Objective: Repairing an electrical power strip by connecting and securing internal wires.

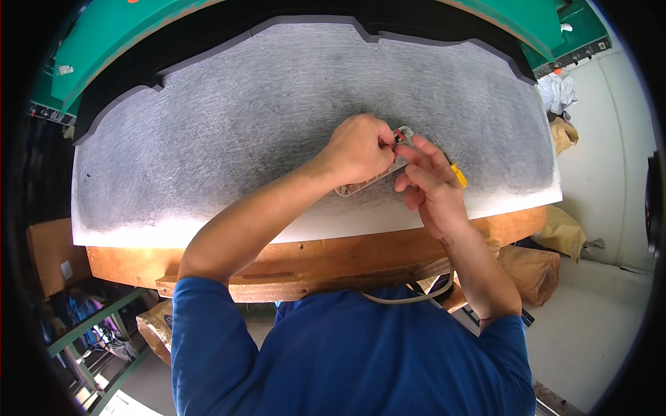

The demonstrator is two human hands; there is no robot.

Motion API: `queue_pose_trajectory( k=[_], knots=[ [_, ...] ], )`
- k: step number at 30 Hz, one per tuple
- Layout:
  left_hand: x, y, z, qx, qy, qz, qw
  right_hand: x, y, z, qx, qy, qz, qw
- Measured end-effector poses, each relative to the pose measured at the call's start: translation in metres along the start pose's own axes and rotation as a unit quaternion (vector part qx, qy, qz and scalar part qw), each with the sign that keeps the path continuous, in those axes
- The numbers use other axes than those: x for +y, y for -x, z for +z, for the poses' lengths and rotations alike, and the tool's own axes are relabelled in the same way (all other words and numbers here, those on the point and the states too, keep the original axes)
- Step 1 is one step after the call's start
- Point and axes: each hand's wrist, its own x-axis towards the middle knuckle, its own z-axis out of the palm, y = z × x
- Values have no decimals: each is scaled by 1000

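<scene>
A long, narrow pale housing with rounded ends lies slantwise on the grey worktop, with small red and dark parts showing at its far end. Its middle is hidden by my hands. My left hand is closed over the housing, thumb and fingers pinched together near the red parts; what they grip is hidden. Close by on the right, my right hand has its fingers apart and bent, the fingertips near the housing's far end. Just beyond this hand a yellow object shows in part, its kind unclear.
The scuffed grey worktop has a wooden front edge. A black strip and green machinery border its far side. A pale cord loops below the front edge. Brown paper bags stand at the right.
</scene>
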Motion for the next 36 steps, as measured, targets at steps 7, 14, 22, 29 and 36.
queue_pose_trajectory(
  k=[7,14,22,29,36],
  knots=[
    [4,-4,13,46,4,32,998,4,0,-9,-34,62,-43,997],
    [3,7,25,138,-86,106,981,28,-2,-14,-61,61,-91,992],
    [8,1,21,139,-164,104,971,18,1,-15,-95,57,-68,991],
    [10,1,18,90,-97,11,991,-39,-7,-30,-124,166,-35,978],
    [34,-9,13,54,-162,-31,985,-201,-184,-140,218,142,-362,895]
  ],
)
